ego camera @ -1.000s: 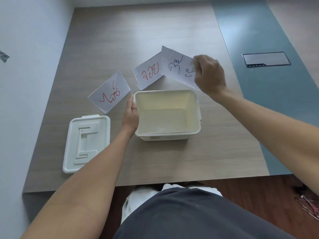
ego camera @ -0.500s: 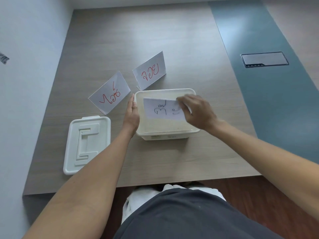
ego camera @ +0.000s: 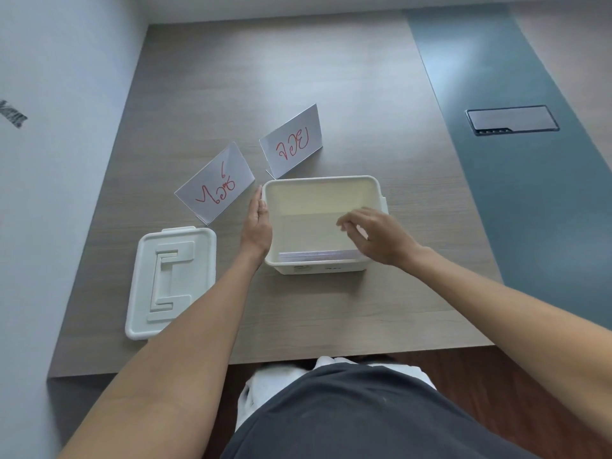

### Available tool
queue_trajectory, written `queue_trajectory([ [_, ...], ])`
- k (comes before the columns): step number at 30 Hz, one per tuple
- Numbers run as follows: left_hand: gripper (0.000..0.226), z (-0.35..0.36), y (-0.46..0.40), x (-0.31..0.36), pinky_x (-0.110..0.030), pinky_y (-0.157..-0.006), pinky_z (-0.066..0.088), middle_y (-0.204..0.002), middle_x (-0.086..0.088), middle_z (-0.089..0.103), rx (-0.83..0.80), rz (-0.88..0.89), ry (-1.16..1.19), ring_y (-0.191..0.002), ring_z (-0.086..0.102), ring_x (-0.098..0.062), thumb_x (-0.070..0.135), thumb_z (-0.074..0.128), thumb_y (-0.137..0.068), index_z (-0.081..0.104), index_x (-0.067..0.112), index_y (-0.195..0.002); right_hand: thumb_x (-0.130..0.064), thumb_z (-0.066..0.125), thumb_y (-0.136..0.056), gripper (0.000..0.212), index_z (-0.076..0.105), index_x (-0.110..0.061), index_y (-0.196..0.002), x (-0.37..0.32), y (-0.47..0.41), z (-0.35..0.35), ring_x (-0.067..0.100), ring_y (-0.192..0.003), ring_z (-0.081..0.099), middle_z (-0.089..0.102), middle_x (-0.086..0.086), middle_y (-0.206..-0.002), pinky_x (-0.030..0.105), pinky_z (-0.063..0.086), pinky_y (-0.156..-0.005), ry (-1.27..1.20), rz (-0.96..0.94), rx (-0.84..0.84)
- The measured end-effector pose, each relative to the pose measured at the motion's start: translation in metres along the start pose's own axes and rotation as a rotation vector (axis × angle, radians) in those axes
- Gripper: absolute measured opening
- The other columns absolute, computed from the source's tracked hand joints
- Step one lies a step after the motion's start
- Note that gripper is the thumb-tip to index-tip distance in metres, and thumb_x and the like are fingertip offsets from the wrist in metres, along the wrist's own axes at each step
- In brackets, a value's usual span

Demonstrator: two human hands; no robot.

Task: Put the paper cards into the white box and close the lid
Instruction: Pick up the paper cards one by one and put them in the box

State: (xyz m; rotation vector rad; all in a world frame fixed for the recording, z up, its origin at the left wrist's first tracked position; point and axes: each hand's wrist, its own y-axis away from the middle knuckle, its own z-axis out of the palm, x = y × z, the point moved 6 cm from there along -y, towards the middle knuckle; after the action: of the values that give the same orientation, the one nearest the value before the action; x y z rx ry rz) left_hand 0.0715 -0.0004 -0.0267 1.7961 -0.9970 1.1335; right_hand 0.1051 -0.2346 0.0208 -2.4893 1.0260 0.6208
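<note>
The white box (ego camera: 374, 190) stands open at the table's middle. A paper card (ego camera: 314, 255) lies inside it against the near wall, only its top edge showing. My right hand (ego camera: 377, 235) hovers over the box's right side, fingers loosely apart, holding nothing. My left hand (ego camera: 256, 223) rests flat against the box's left wall. Two folded cards with red writing stand behind the box: one (ego camera: 215, 183) to the left, one (ego camera: 293, 142) just beyond the far left corner. The white lid (ego camera: 172, 279) lies flat on the table left of the box.
A grey wall runs along the left side of the wooden table (ego camera: 298, 77). A blue-grey strip (ego camera: 496, 160) with a dark cable hatch (ego camera: 511, 120) lies to the right. The table's near edge is just below my forearms.
My right hand carried the card with blue writing from behind the box down into it and let go. The left hand stayed on the box's left wall.
</note>
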Motion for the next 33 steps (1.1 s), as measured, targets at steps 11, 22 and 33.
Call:
queue_trajectory([
  [11, 0.047, 0.000, 0.001, 0.001, -0.024, -0.119, 0.017, -0.162, 0.009, 0.026, -0.006, -0.011, 0.007, -0.148, 0.022, -0.006, 0.030, 0.022, -0.109, 0.026, 0.024, -0.156, -0.017, 0.048, -0.094, 0.024, 0.069, -0.012, -0.105, 0.050, -0.047, -0.024, 0.030, -0.096, 0.061, 0.067, 0.003, -0.107, 0.041, 0.047, -0.082, 0.177, 0.145, 0.265],
  [22, 0.047, 0.001, 0.000, 0.001, -0.019, -0.117, 0.017, -0.162, 0.008, 0.027, 0.001, -0.027, 0.025, -0.147, 0.022, -0.005, 0.028, 0.023, -0.109, 0.026, 0.023, -0.156, -0.024, 0.045, -0.100, 0.034, 0.061, -0.009, -0.126, 0.061, -0.142, -0.006, 0.034, -0.119, 0.055, 0.055, 0.012, -0.132, 0.041, 0.037, -0.099, 0.264, 0.198, -0.032],
  [33, 0.047, 0.000, -0.002, -0.002, -0.014, -0.114, 0.016, -0.161, 0.011, 0.028, 0.009, -0.056, -0.005, -0.142, 0.022, 0.004, 0.030, 0.023, -0.109, 0.027, 0.027, -0.155, -0.023, 0.051, -0.099, 0.060, 0.027, -0.017, -0.153, 0.055, -0.255, 0.029, 0.036, -0.142, 0.031, 0.017, 0.014, -0.162, 0.045, 0.026, -0.113, 0.382, 0.173, -0.234],
])
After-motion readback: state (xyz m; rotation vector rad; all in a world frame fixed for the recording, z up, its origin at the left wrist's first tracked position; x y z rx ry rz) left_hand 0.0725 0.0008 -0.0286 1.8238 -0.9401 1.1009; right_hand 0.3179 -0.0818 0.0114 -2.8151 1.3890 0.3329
